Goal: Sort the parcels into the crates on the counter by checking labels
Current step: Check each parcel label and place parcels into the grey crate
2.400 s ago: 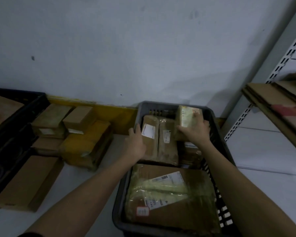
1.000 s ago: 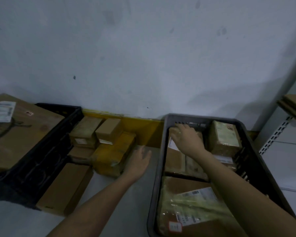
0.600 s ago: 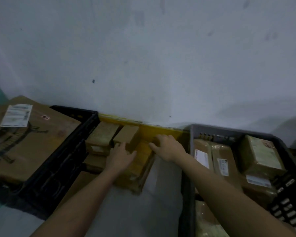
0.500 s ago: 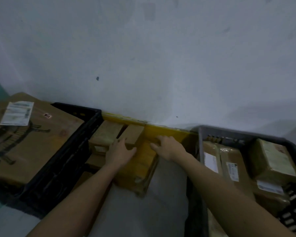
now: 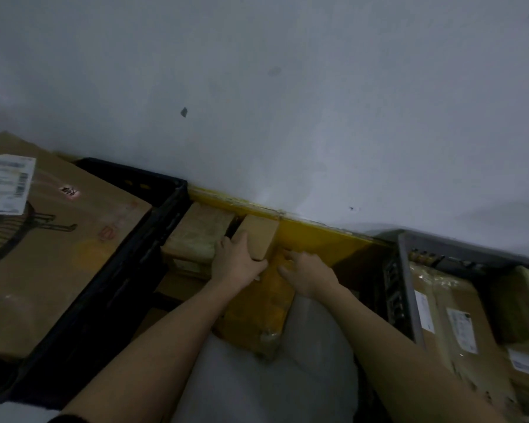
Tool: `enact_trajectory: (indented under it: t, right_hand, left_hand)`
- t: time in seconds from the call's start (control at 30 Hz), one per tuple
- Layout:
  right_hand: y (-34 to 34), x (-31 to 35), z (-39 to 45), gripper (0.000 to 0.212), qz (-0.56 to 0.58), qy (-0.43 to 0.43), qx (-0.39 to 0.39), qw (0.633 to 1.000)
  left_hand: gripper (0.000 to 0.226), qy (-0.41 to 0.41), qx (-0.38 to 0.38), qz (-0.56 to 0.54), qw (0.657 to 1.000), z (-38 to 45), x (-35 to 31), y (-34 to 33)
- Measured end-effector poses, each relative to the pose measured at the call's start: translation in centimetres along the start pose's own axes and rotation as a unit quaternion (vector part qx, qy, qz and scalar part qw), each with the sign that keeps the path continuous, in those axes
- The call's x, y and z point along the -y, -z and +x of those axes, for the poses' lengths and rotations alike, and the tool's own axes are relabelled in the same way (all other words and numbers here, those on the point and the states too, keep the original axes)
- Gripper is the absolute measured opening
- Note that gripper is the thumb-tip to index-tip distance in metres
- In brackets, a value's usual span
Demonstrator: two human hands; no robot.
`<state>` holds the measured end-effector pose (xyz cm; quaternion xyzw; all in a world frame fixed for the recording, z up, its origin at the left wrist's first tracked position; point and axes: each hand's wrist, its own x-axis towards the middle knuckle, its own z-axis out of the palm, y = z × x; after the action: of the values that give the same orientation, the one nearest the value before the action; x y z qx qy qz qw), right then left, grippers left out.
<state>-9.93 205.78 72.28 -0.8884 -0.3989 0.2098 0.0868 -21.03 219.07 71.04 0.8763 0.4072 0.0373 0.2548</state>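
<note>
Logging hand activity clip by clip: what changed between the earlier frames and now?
Both hands left the grey crate for the loose pile on the counter. The right hand let go of the small labelled parcel, left in the crate, and now rests on the yellow parcel. The left hand now grips the small brown box. The crates and the pile stayed put.

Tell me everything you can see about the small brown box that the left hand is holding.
The small brown box is plain cardboard, cuboid and closed; no label shows on its visible faces. It sits on top of the yellow-wrapped parcel, close to the wall, beside a taped parcel on its left. The left hand grips its near end, fingers along the left side and thumb on the right. The right hand rests on the yellow parcel, apparently not on the box.
</note>
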Motion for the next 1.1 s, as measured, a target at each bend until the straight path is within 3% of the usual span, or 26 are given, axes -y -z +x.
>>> enact_trajectory:
  t: [0.1, 0.2, 0.23, 0.3, 0.37, 0.43, 0.53, 0.67, 0.77, 0.87, 0.93, 1.0, 1.1]
  right_hand:
    - [0.0, -0.6, -0.3, 0.052, 0.034, -0.008, -0.024, 0.999]
    - [0.3, -0.7, -1.4, 0.05, 0.141, -0.007, -0.056, 0.988]
    - [0.5, -0.6, -2.0, 0.05, 0.203, -0.007, -0.063, 0.977]
    - [1.0, -0.3, -3.5, 0.051, 0.35, -0.015, -0.061, 0.935]
    - [1.4, -0.1, -5.2, 0.053, 0.487, -0.032, -0.029, 0.872]
    - [1.8, -0.2, -6.8, 0.059, 0.57, -0.033, 0.001, 0.821]
    - [1.9, -0.8, -8.8, 0.063, 0.654, -0.03, 0.019, 0.755]
    - [1.9, -1.7, -11.6, 0.057, 0.739, -0.026, 0.018, 0.672]
    - [2.5, -2.8, -13.9, 0.063, 0.767, -0.007, -0.011, 0.641]
    - [3.6, -4.0, -16.0, 0.074, 0.712, 0.026, -0.05, 0.7]
    - [4.5, -4.8, -17.5, 0.076, 0.669, 0.045, -0.058, 0.74]
    - [5.4, -5.4, -18.9, 0.072, 0.648, 0.051, -0.06, 0.758]
    - [6.4, -6.4, -21.1, 0.07, 0.62, 0.051, -0.067, 0.78]
  left_hand:
    - [0.084, 0.005, -0.01, -0.046, 0.999, -0.2, -0.2, 0.5]
    - [0.064, 0.045, 0.0, -0.255, 0.966, -1.5, -0.9, 2.1]
    - [0.052, 0.072, 0.014, -0.368, 0.927, -2.3, -1.2, 2.6]
    - [0.033, 0.139, 0.07, -0.556, 0.816, -4.5, -1.6, 3.5]
    - [0.033, 0.178, 0.119, -0.654, 0.725, -6.5, -1.6, 3.7]
    - [0.042, 0.185, 0.15, -0.698, 0.676, -8.2, -1.5, 3.5]
    - [0.051, 0.18, 0.186, -0.715, 0.649, -10.8, -2.4, 3.3]
    - [0.056, 0.143, 0.238, -0.704, 0.654, -13.9, -4.4, 3.3]
    - [0.051, 0.113, 0.22, -0.655, 0.714, -15.6, -5.8, 3.4]
    - [0.043, 0.08, 0.151, -0.575, 0.8, -17.3, -7.1, 3.4]
    - [0.041, 0.046, 0.126, -0.54, 0.831, -18.5, -7.8, 3.6]
    - [0.045, 0.015, 0.12, -0.513, 0.85, -19.5, -8.4, 3.7]
    - [0.05, 0.005, 0.096, -0.517, 0.851, -20.9, -9.8, 3.4]
